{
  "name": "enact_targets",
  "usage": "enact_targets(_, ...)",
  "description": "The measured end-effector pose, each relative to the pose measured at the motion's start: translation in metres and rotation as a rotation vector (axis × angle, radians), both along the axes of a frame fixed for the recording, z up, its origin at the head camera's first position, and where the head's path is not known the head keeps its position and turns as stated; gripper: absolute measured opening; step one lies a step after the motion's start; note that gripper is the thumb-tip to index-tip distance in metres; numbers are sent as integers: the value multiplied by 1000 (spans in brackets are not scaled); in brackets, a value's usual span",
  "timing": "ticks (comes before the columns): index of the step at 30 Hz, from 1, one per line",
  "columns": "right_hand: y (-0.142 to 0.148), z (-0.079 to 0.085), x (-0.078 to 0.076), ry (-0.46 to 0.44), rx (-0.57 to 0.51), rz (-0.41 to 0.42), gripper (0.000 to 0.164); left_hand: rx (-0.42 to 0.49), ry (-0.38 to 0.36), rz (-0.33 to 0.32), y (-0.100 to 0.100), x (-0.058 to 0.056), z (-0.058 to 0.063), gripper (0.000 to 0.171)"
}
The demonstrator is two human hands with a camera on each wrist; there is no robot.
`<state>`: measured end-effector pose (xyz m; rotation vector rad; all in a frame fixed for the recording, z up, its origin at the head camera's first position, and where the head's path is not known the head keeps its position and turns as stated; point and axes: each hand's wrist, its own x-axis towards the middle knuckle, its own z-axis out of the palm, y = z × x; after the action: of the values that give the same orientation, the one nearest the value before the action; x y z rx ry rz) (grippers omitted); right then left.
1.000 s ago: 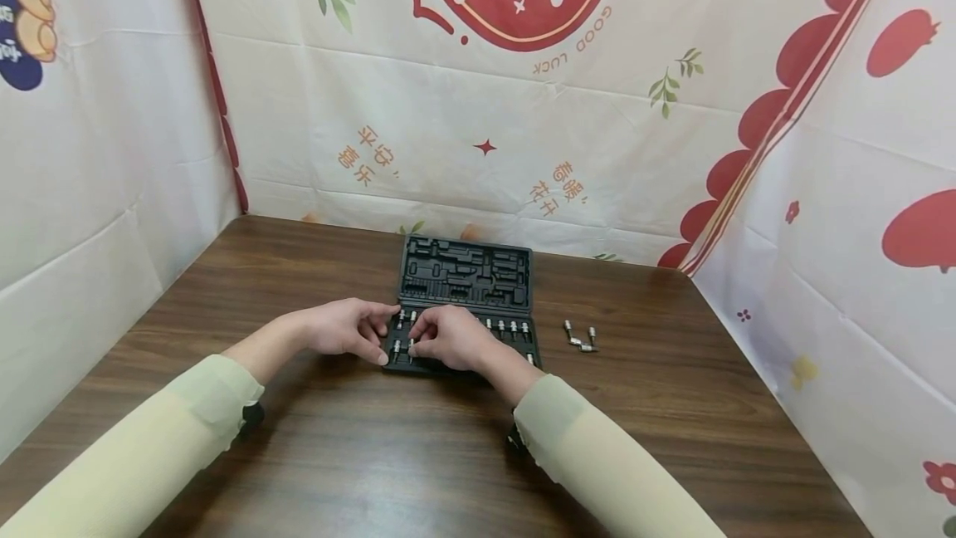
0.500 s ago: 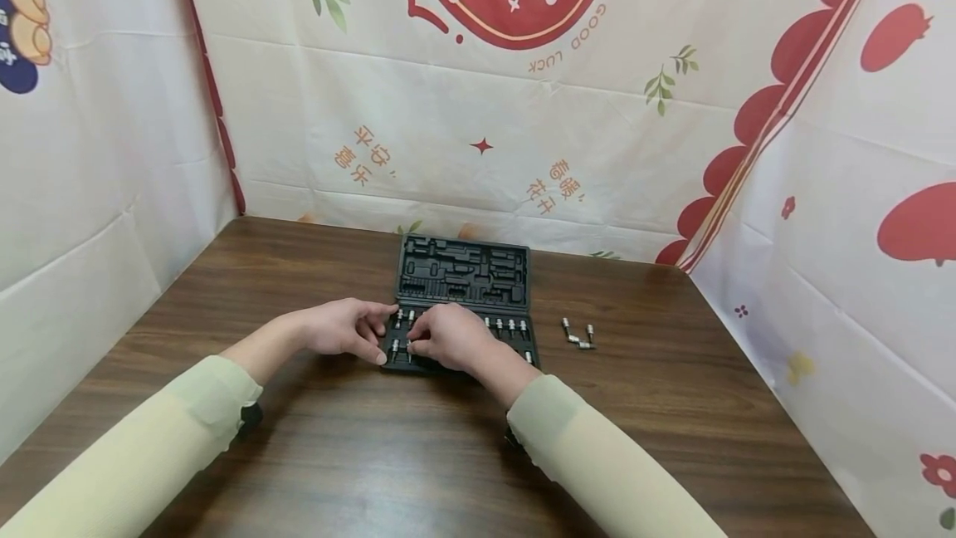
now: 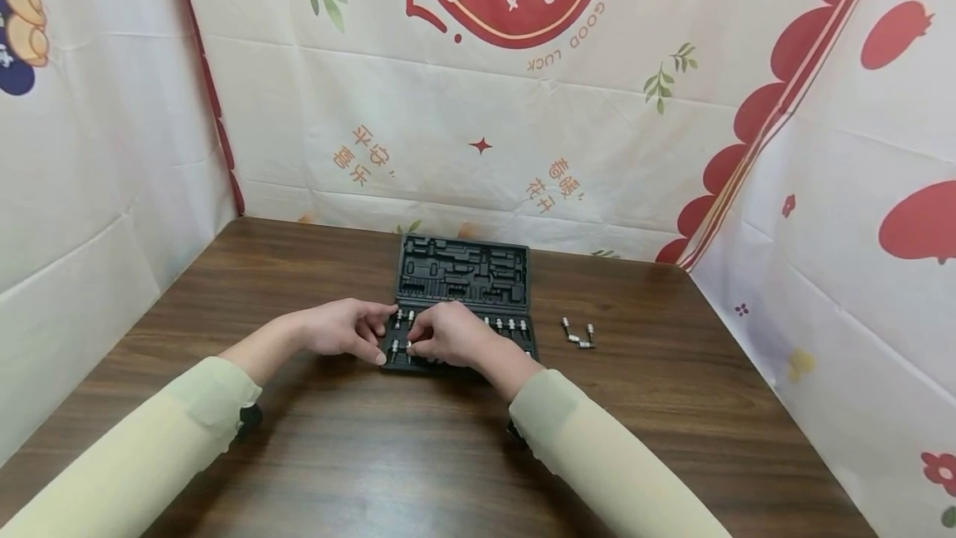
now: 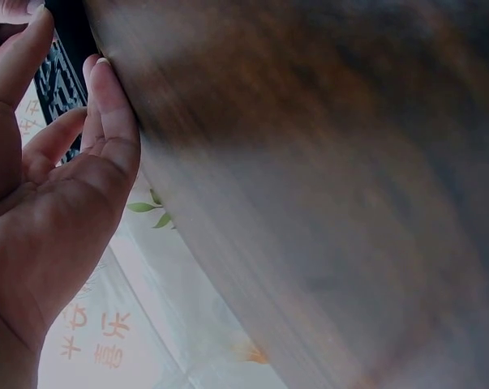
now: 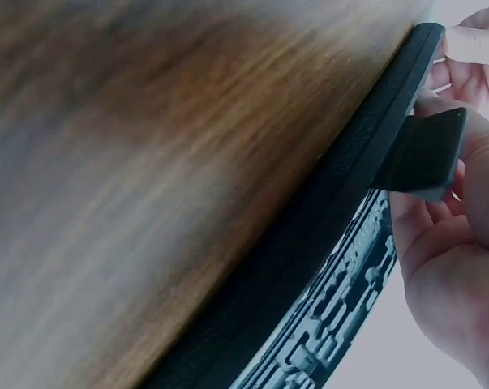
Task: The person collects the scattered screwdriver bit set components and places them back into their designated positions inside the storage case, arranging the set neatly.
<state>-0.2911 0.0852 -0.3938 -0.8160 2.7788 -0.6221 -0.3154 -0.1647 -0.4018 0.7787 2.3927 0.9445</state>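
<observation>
A black tool case (image 3: 464, 271) lies open on the table, its moulded lid standing at the back. My left hand (image 3: 343, 328) rests at the case's left side, index fingertip near the hinge and thumb by the front corner. My right hand (image 3: 457, 335) reaches over the lower tray and pinches a small silver bit socket (image 3: 409, 347) between thumb and index finger, over a slot in the front row. To its left sits another bit socket (image 3: 395, 347). More of them (image 3: 511, 325) stand in the back row at right. The right hand hides the tray's middle.
Several loose bit sockets (image 3: 573, 339) lie on the brown wooden table (image 3: 657, 372) right of the case. A flat black tab (image 5: 426, 154) juts from the case's front edge. Printed cloth walls (image 3: 448, 90) enclose the table's back and sides.
The view shifts slightly. My right hand stays over the same front slot, and the pinched bit socket seems a little lower between its fingers. My left hand holds its place at the case's side.
</observation>
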Motion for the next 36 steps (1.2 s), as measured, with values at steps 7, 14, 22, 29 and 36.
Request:
enact_targets(7, 0, 0, 2, 51, 61, 28, 11, 5, -1, -3, 0, 0, 1, 95)
enact_targets(14, -2, 5, 7, 208, 172, 125, 16, -1, 4, 2, 0, 0, 0, 94)
enact_targets(22, -9, 10, 7, 251, 252, 185, 18, 10, 6, -21, -1, 1, 2, 94)
enact_targets(29, -21, 20, 9, 264, 371, 217, 52, 34, 1, -46, -4, 1, 3, 93)
enact_targets(36, -23, 25, 9, 238, 452, 207, 43, 19, 10, -50, -1, 0, 1, 92)
